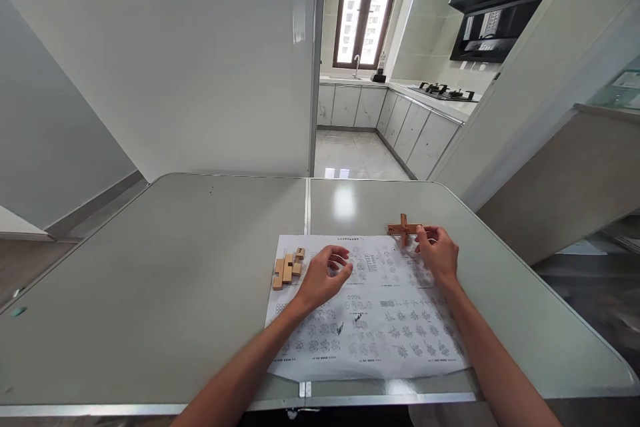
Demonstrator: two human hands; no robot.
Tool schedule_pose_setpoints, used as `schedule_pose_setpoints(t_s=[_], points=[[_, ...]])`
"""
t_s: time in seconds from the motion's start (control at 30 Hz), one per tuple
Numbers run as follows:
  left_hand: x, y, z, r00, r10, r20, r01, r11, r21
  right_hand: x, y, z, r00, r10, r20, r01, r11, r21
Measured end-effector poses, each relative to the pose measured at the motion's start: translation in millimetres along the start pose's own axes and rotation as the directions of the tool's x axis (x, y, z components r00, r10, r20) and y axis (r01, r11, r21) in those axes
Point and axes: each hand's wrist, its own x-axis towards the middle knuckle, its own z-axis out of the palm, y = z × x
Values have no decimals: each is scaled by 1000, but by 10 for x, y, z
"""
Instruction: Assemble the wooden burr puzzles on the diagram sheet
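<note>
A printed paper sheet (370,320) with many small diagrams lies on the grey table (150,280). At its far right corner stands a cross-shaped wooden puzzle (403,229); my right hand (437,252) touches its right arm with pinched fingertips. My left hand (324,277) hovers over the sheet's left half, fingers curled and apart, holding nothing. Just left of it, a cluster of loose wooden puzzle blocks (287,268) rests on the sheet's left edge.
A metal seam (307,207) runs down the table's middle. A white wall stands behind the table on the left. Beyond a doorway is a kitchen with cabinets (400,120), a stove (443,91) and a window.
</note>
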Motion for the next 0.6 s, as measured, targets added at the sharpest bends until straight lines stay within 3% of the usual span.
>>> schedule_pose_setpoints(t_s=[0.1,0.2,0.3,0.37,0.43,0.5,0.6], points=[[-20,119,-229,994,103,45,-105,993,62,20,-54,-41,981,-11,-192,14,1000,14],[-108,170,-595,992,117,-57,-103,973,208,-16,-179,-96,947,-43,-319,78,992,98],[-259,103,-952,993,107,-41,-83,921,380,-157,-415,-114,970,-117,-213,157,970,184],[-365,16,-1121,996,89,2,-81,888,453,-301,-636,-84,970,-245,-11,240,940,243],[-451,-78,-1222,997,56,52,-74,868,491,-467,-884,-16,884,-431,182,372,883,284],[-501,-161,-1269,997,12,77,-49,863,502,-641,-1121,89,739,-578,347,472,811,346],[-514,-252,-1294,994,-33,104,-20,883,469,-898,-1378,301,513,-641,571,495,764,413]])
